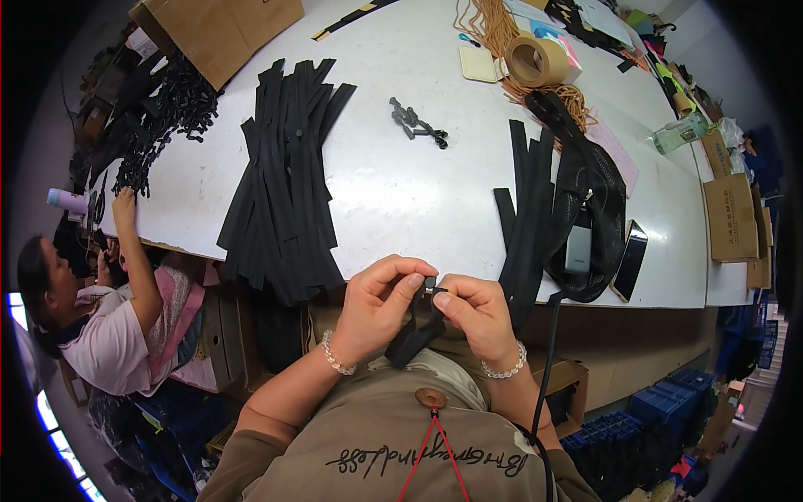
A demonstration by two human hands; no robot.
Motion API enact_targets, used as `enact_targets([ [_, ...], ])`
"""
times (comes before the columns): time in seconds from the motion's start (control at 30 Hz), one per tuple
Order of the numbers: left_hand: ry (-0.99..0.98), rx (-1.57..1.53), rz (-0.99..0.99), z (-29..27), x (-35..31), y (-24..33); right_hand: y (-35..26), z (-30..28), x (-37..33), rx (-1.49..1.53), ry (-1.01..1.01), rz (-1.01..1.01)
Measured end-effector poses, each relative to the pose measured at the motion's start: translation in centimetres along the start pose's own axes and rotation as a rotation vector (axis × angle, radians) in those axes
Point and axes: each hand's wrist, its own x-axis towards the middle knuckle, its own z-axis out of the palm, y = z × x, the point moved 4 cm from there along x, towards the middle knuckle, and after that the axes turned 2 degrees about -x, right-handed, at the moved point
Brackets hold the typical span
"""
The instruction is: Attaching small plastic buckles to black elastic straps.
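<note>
Just in front of the table's near edge, my left hand (381, 297) and my right hand (478, 314) meet over a black fabric strap (410, 341). Its lower part hangs in a fold below my fingers. A small dark piece (431, 283) sits between my fingertips; its exact kind is too small to tell. Both hands are closed in a pinch, thumb against forefinger. On the table to the left lies a large pile of black straps (284, 176), and a smaller bunch of black straps (531, 217) lies to the right.
Small black plastic parts (414, 124) lie mid-table, and more are heaped (171, 105) at far left, where a co-worker's hand (125, 201) reaches. To the right are a black mesh bag (590, 201) with a cable, a phone (630, 259), a tape roll (535, 63) and a bottle (679, 134).
</note>
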Motion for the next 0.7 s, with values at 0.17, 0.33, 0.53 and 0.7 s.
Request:
enact_targets([
  [0.17, 0.018, 0.139, 0.093, 0.2, -0.1, 0.4, 0.4, 0.1, 0.1, 0.078, -0.019, 0.052],
  [0.33, 0.025, 0.264, 0.190, 0.3, -0.2, 1.0, 0.5, 0.1, 0.0, 0.109, -0.017, 0.075],
  [0.53, 0.024, 0.347, 0.229, 0.3, -0.4, 1.5, 0.5, 0.4, -0.1, 0.106, 0.015, 0.043],
  [0.7, 0.050, 0.345, 0.245, 0.2, -0.5, 1.1, 0.0, 0.7, -0.2, -0.064, 0.082, -0.109],
])
